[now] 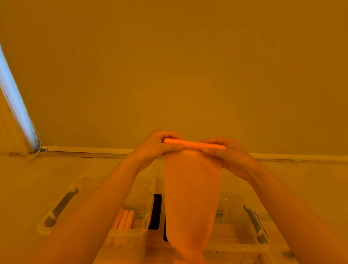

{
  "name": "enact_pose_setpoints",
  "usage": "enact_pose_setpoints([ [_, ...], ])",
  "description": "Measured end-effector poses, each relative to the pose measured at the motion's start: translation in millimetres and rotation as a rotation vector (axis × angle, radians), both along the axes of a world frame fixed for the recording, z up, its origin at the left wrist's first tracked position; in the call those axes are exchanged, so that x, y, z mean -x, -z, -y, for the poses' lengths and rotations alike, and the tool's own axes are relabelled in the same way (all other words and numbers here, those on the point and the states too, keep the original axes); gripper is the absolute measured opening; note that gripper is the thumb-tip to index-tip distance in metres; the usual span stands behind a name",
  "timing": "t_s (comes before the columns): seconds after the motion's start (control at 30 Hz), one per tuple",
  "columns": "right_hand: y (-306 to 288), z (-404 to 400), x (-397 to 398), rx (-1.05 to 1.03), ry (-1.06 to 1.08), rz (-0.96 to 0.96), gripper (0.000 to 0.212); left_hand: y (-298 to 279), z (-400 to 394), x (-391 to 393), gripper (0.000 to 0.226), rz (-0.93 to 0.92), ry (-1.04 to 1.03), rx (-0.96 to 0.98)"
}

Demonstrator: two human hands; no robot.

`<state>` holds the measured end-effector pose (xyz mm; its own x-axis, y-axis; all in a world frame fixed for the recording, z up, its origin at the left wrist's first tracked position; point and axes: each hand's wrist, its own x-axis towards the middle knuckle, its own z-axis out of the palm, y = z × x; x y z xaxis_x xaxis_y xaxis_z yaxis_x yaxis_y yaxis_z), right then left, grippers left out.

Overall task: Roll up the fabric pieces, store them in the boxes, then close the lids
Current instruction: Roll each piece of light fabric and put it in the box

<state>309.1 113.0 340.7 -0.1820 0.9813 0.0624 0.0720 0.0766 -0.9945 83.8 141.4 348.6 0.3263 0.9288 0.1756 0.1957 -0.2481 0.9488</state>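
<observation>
Head view, left hand: we see the left hand raised at mid-frame, fingers and thumb curled closely round the left end of the thin orange rolled top of the fabric piece.
Head view, right hand: the right hand mirrors it, fingers over the top and thumb below, pinching the right end of the same roll; neither hand shows any slack.
Fabric piece: the roll lies level between the two hands, and the unrolled length of sheer orange fabric hangs straight down from it, its bottom bunching near the lower edge of the frame.
Left box: we make out a clear plastic storage box below the left forearm, with several pale orange fabric rolls lying side by side inside it.
Right box: a second clear plastic box sits just right of the hanging fabric; its inside is too washed out for us to read.
Lids: a clear lid with a grey latch lies outward from the left box, and another grey latch runs along the right box's far side.
In the way: the hanging fabric hides the gap between the boxes, and the left forearm covers much of the left box.
Surroundings: plain wall above, a pale bright strip slanting at the left.
</observation>
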Motion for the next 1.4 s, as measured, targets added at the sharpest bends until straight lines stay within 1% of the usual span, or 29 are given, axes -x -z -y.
enact_pose_setpoints([
  [0.07, -21, 2, 2, -0.046, 0.023, 0.003, 0.014, -15, -1, -3, 0.020, 0.045, -0.008, -0.036],
  [0.13, -42, 3, 5, -0.101, 0.043, 0.000, 0.016, -30, -4, -6, 0.022, 0.116, 0.002, -0.072],
  [0.2, -61, 3, 5, -0.160, 0.065, -0.003, 0.011, -46, -5, -7, 0.022, 0.161, 0.019, -0.094],
  [0.27, -78, 1, 2, -0.210, 0.088, 0.013, 0.006, -61, -6, -7, 0.018, 0.146, 0.036, -0.104],
  [0.33, -93, 2, -1, -0.252, 0.099, 0.029, 0.016, -72, -5, -7, 0.009, 0.100, 0.040, -0.113],
  [0.4, -101, 3, -2, -0.270, 0.077, 0.027, 0.025, -80, -5, -9, 0.016, 0.098, 0.031, -0.111],
  [0.5, -104, 3, -2, -0.232, 0.053, 0.014, 0.030, -86, -6, -9, 0.018, 0.113, 0.034, -0.131],
  [0.67, -101, 0, -4, -0.140, 0.073, 0.072, 0.023, -87, -6, -7, 0.012, 0.093, 0.034, -0.168],
  [0.83, -110, 0, -4, -0.190, 0.089, -0.010, 0.005, -97, -7, -8, 0.014, 0.132, 0.041, -0.179],
  [1.0, -129, 3, -3, -0.217, 0.089, -0.033, 0.008, -115, -8, -10, 0.014, 0.161, 0.050, -0.186],
  [1.2, -146, 10, 1, -0.143, 0.095, -0.113, 0.007, -124, -11, -8, 0.020, 0.192, 0.092, -0.162],
  [1.27, -144, 10, 1, -0.154, 0.112, -0.069, 0.008, -122, -11, -8, 0.016, 0.185, 0.090, -0.154],
  [1.33, -138, 9, -1, -0.177, 0.129, 0.009, 0.008, -117, -11, -9, 0.012, 0.138, 0.091, -0.162],
  [1.4, -128, 5, -4, -0.175, 0.129, 0.017, 0.012, -110, -12, -8, 0.013, 0.094, 0.099, -0.160],
])
